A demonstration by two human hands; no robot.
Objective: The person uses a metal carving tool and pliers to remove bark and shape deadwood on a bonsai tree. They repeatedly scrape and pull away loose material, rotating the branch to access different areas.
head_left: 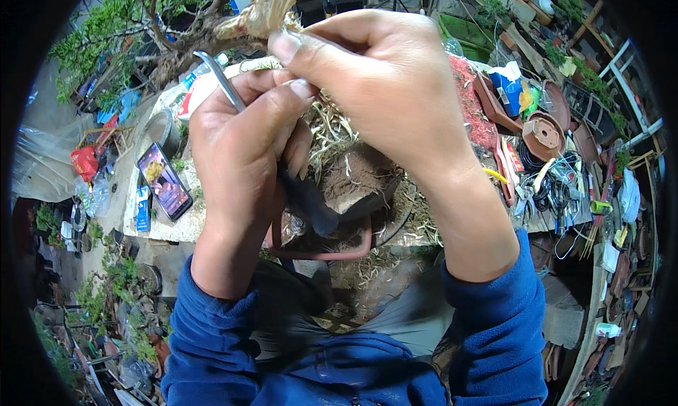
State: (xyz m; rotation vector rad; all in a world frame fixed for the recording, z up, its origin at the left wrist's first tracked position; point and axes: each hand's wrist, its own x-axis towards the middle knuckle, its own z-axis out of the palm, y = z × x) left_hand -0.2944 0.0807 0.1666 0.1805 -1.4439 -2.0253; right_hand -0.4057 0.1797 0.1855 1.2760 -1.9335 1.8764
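- Trunk [267,9], pale, stripped: above tabletop [187,227]; pot [321,255] at near edge.
- Left hand [244,141] closed around metal tool [222,82].
- Right hand [395,88] curled at trunk; pinch hidden, cannot tell.
- Probably stiff, splintery; best held where thick.

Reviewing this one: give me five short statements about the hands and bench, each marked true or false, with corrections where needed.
1. The left hand holds a metal tool. True.
2. The phone lies to the right of both hands. False: the phone lies to the left of them.
3. The right hand is at the pale wood. True.
4. Both sleeves are red. False: the sleeves are blue.
5. The phone's screen is dark. False: it is lit.
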